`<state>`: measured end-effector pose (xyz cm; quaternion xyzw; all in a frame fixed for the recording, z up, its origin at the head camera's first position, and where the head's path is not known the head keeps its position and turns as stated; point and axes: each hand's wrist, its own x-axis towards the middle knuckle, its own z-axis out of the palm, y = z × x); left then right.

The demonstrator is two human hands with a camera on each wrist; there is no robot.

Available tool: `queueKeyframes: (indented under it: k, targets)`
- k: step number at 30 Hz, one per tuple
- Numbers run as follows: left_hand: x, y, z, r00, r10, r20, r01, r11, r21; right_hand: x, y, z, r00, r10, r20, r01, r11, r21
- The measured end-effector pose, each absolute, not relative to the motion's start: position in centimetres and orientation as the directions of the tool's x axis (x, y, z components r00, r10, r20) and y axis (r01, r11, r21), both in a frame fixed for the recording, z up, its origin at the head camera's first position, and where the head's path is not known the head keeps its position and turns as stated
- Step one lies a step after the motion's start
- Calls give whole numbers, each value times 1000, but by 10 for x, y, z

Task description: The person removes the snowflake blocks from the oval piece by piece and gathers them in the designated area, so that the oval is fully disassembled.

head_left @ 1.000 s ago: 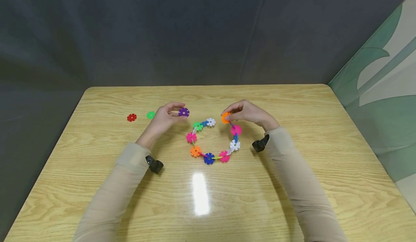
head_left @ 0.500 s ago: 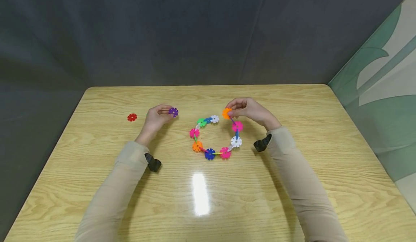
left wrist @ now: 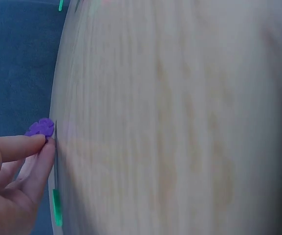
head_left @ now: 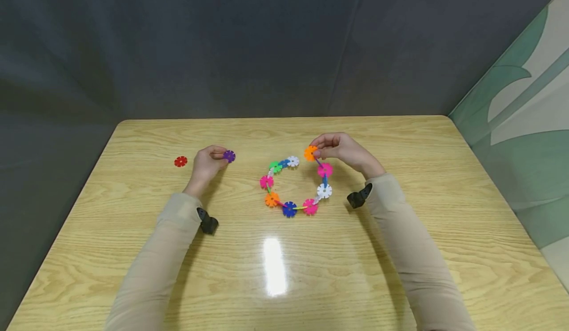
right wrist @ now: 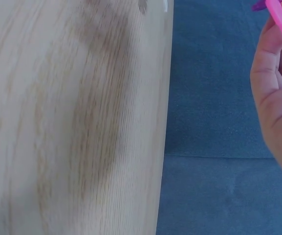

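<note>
The left hand point(head_left: 206, 168) pinches 1 purple notched disc point(head_left: 229, 156); to its right curves the disc chain point(head_left: 290, 209), whose orange end disc point(head_left: 309, 153) the nearer right hand point(head_left: 345, 152) pinches.

Left hand point(left wrist: 11, 198): the thumb and fingers are pinching a purple disc point(left wrist: 42, 127).
Purple disc: small, notched around its rim.
Green piece point(left wrist: 57, 208): seen thin, from its edge, left of the purple disc.
Second green bit point(left wrist: 60, 5): at the right, partly cut off.
Table point(left wrist: 150, 122): pale wood, blue cloth point(left wrist: 18, 63) beyond its far edge.
</note>
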<state>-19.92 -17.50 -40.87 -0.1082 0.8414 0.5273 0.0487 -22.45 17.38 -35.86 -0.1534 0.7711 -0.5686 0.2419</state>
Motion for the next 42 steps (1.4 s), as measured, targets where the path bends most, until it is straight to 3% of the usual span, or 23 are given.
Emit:
queueKeyframes:
  k: [15,42]
  targets:
    - [-202,-180,-412,-983,-119,-139,-181,547,817,-225,172,-360,-847,-489,-206,26,350,-936]
    - [-204,-184,-412,-982,-117,-146,-187,584,790,-223,163,-351,-865,-466,-186,20,337,-941]
